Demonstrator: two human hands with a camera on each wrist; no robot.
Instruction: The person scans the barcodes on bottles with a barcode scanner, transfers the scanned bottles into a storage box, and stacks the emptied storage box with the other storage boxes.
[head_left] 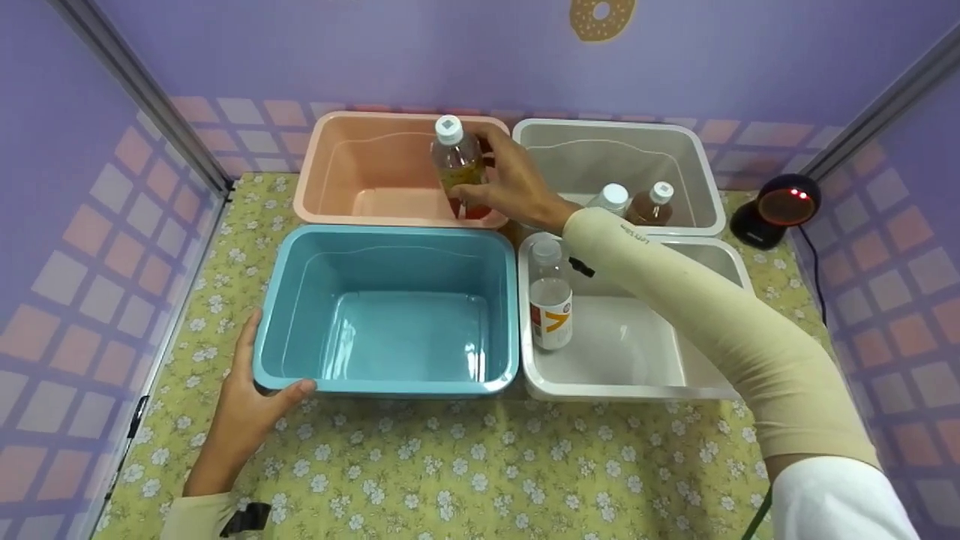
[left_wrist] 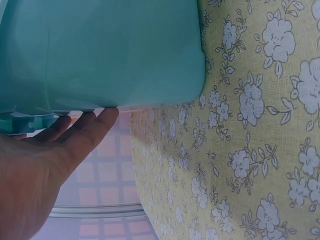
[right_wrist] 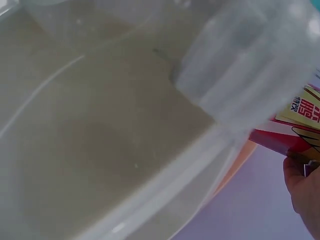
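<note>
My right hand (head_left: 517, 180) grips a clear plastic drink bottle (head_left: 457, 161) with a white cap, a yellow label and a reddish lower part. The bottle is upright, over the right end of the pink tub (head_left: 397, 222). In the right wrist view, the fingers hold the yellow-and-red label (right_wrist: 306, 112). My left hand (head_left: 247, 405) rests at the front left corner of the blue tub (head_left: 390, 387), thumb along the front rim and fingers against the left side. From the left wrist, fingertips (left_wrist: 107, 116) show right under the tub's rim.
A clear bottle (head_left: 552, 315) with a white-and-orange label stands in the front white tub (head_left: 622, 390). Two white-capped bottles, one brownish (head_left: 651, 206), are in the back grey tub (head_left: 607, 124). A black scanner (head_left: 776, 210) with red lights stands at right. Purple walls enclose the flowered table.
</note>
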